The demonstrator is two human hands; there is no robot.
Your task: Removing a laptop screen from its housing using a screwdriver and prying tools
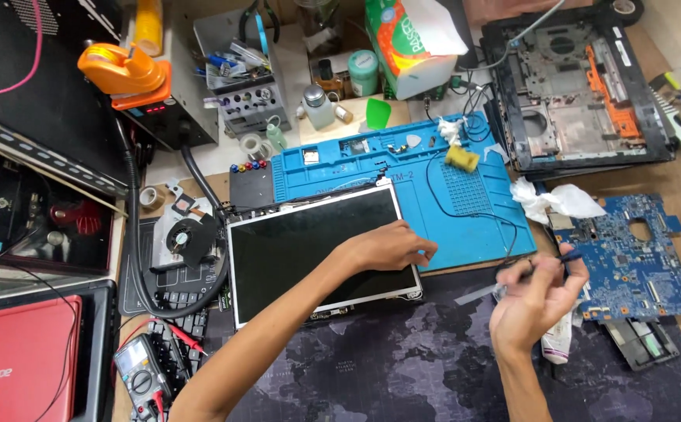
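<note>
Laptop screen panel (321,254) lies flat in the middle of the frame, its lower half on the dark printed desk mat (403,367), its upper right corner overlapping the blue work mat (465,227); the left hand (387,246) rests palm down on the panel's right edge, fingers bent and spread lightly over the glass, gripping nothing; the right hand (532,293), right of centre, is curled with thumb and fingers pinched narrow on a thin dark tool (563,256), whose kind I cannot tell.

Judging from this, pressure from the left fingertips on the bare panel could crack or bruise it, since its upper edge rides on the step of the blue mat and may not be fully supported; a slip of the tool could scratch the glass or nick the blue circuit board (629,258) just beside the right hand; the black wire (450,187) looping over the blue mat could snag a wrist.

The panel's long axis runs from lower left to upper right, slightly tilted against the frame; its dark face looks up; the lower long edge faces the person.

Further out: a cooling fan (188,234) left of the panel; a multimeter (141,379) lower left; an open laptop chassis (575,94) upper right.
</note>
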